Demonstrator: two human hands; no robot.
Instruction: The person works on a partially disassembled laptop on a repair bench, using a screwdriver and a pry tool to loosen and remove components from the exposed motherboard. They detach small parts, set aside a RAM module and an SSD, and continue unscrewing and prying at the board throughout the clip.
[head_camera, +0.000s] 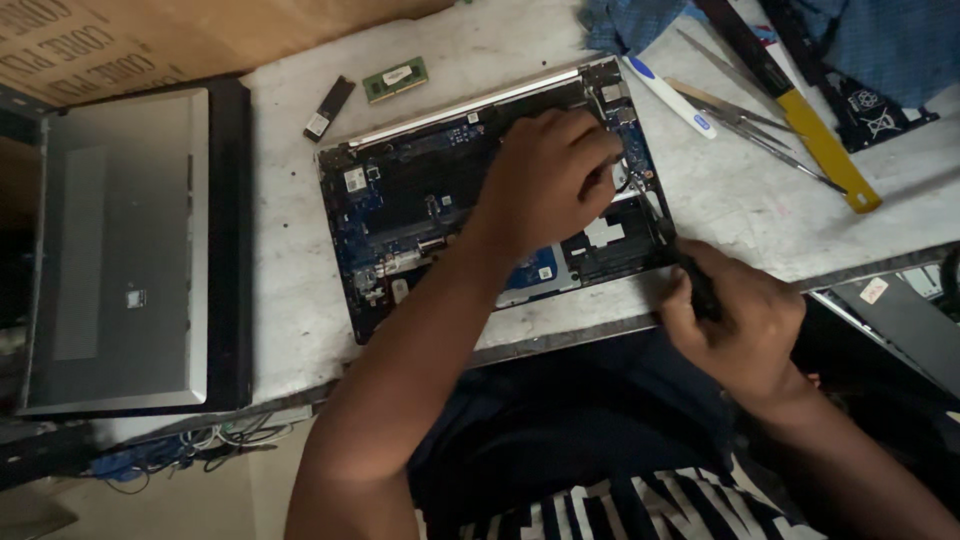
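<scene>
An opened laptop base (400, 200) with its blue circuit board exposed lies on a white worktable (290, 290). My left hand (550, 175) rests on the board near its right side, fingers bent down onto a part by the right edge. My right hand (740, 320) grips a dark-handled screwdriver (690, 270) whose thin shaft points up-left into the laptop's right side, close to my left fingertips. What my left fingers pinch is hidden under the hand.
A closed silver laptop (120, 250) lies at the left on a black one. A memory stick (395, 78) and a black storage card (328, 108) sit behind the base. Tweezers (760, 135), a white pen (670, 95) and a yellow-handled tool (825, 150) lie right.
</scene>
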